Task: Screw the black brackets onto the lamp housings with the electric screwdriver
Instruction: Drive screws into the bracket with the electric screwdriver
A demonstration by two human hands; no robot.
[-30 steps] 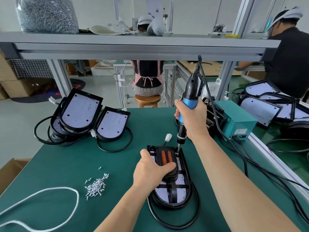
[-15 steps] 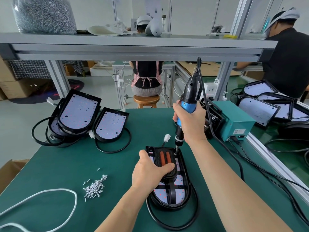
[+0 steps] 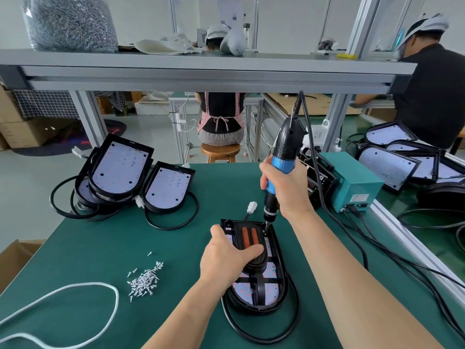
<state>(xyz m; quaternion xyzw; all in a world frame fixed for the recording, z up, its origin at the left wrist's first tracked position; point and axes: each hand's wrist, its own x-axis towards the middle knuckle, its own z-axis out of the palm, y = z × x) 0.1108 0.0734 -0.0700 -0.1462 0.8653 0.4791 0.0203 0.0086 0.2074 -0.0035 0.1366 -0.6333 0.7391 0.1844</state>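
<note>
A black lamp housing (image 3: pixel 274 295) lies on the green mat in front of me, its white LED board facing up. On it sits a black bracket (image 3: pixel 251 238) with two orange strips. My left hand (image 3: pixel 226 258) grips the bracket, thumb across its near end. My right hand (image 3: pixel 284 187) holds the blue and black electric screwdriver (image 3: pixel 281 162) upright. Its bit touches the bracket's far right corner. A pile of small silver screws (image 3: pixel 144 282) lies to the left of the housing.
Several other lamp housings (image 3: pixel 118 170) with coiled black cables lean at the far left. A teal power box (image 3: pixel 352 182) stands at the right, cables trailing off it. A white cord (image 3: pixel 75 293) loops at the near left. More housings (image 3: pixel 392 162) and two seated persons are beyond.
The screwdriver has sunk a little, its bit now down at the bracket's far right corner. My left hand keeps the same hold on the bracket.
</note>
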